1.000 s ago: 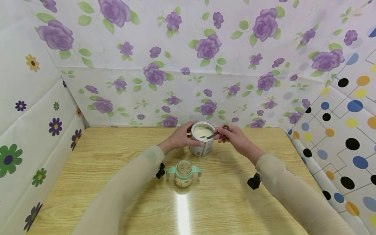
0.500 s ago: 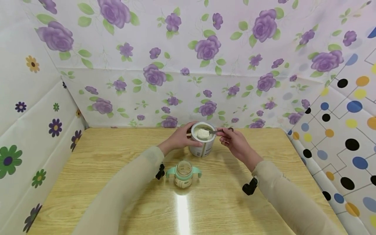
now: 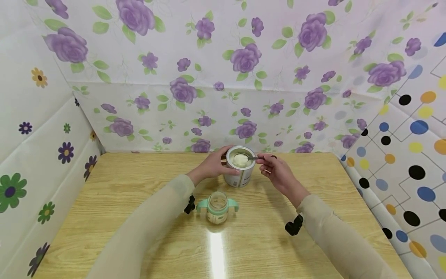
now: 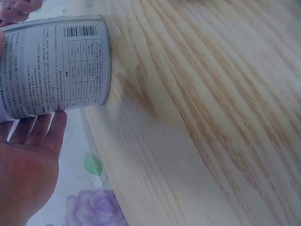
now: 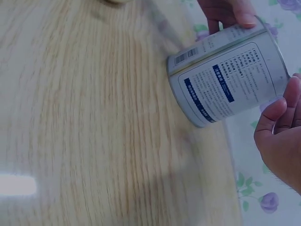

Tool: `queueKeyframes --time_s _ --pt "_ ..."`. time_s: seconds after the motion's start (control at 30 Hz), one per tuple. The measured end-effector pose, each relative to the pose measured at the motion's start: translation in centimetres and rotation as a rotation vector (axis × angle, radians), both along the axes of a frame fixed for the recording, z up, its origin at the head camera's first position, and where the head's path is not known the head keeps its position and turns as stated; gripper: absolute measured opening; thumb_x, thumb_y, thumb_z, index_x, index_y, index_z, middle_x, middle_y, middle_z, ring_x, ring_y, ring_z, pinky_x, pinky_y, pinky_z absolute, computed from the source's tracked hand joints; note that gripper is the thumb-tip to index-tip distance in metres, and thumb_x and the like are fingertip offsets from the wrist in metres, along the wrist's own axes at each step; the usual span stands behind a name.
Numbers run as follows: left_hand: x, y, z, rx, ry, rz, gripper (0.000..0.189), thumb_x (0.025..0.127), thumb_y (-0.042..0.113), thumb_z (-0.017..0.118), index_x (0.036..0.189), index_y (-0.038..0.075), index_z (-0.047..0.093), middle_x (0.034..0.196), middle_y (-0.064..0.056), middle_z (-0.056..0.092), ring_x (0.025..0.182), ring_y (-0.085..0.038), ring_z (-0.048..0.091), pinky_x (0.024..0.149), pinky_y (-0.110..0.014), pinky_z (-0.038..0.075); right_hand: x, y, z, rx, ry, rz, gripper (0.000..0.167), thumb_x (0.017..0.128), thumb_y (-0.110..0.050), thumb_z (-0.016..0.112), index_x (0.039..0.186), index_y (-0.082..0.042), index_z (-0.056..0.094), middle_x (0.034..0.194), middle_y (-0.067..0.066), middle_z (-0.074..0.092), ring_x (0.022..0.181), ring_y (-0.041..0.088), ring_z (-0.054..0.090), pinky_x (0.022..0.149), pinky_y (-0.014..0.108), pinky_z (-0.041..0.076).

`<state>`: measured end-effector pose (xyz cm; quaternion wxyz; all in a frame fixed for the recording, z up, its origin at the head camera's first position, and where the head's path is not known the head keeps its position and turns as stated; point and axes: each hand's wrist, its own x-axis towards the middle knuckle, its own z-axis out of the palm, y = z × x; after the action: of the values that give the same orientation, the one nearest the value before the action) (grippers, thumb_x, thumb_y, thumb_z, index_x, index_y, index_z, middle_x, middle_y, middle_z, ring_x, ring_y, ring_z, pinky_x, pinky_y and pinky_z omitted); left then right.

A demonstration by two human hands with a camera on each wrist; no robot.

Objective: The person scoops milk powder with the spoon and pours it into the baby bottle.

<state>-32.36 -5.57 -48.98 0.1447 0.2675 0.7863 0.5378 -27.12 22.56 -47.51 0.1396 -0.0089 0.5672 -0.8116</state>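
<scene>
An opened can (image 3: 237,180) of pale powder stands near the back edge of the wooden table. My left hand (image 3: 211,167) grips its left side, thumb toward the front; in the left wrist view the fingers of that hand (image 4: 28,167) lie against the printed label. A metal spoon (image 3: 253,158) is pinched in my right hand (image 3: 279,175), its bowl at the can's mouth under a heap of white powder (image 3: 240,160). The right wrist view shows my right fingers by the can's rim, the spoon itself hidden there.
In front of the can stands a lidless baby bottle (image 3: 216,215) with two mint-green handles, close to my left wrist. Floral sheeting (image 3: 181,116) rises behind the table (image 3: 132,170), and patterned sheets flank it on both sides.
The spoon has come up out of the powder with a heap on it and levelled out. My right hand has shifted slightly lower in view. My left hand and the can stay put.
</scene>
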Motion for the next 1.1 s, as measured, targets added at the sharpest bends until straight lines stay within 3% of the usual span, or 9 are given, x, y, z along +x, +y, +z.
queueKeyframes --time_s 0.23,0.7,1.1 --pt "-0.1 -0.2 -0.1 0.001 0.0 0.004 0.099 0.086 0.026 0.094 0.166 0.019 0.037 0.155 -0.005 0.053 0.145 -0.028 0.052 0.117 -0.042 0.05 0.1 -0.2 -0.1 -0.002 0.011 -0.012 0.033 0.117 -0.029 0.047 0.13 -0.006 0.068 0.099 -0.004 0.077 0.084 0.011 0.065 0.08 0.026 0.056" --pt "0.0 -0.1 0.1 0.011 0.004 -0.004 0.1 0.085 0.025 0.095 0.166 0.02 0.037 0.155 -0.004 0.054 0.145 -0.028 0.052 0.117 -0.043 0.049 0.1 -0.6 0.0 -0.103 -0.028 -0.063 0.032 0.117 -0.022 0.047 0.115 -0.007 0.076 0.092 -0.002 0.079 0.078 0.009 0.064 0.078 0.023 0.056" --pt "0.3 -0.2 0.4 -0.009 -0.003 -0.002 0.097 0.087 0.024 0.093 0.166 0.023 0.037 0.154 -0.003 0.054 0.146 -0.027 0.05 0.118 -0.044 0.049 -0.1 -1.2 -0.5 -0.05 -0.044 -0.071 0.033 0.117 -0.026 0.047 0.12 -0.006 0.073 0.095 -0.002 0.078 0.079 0.009 0.064 0.079 0.023 0.057"
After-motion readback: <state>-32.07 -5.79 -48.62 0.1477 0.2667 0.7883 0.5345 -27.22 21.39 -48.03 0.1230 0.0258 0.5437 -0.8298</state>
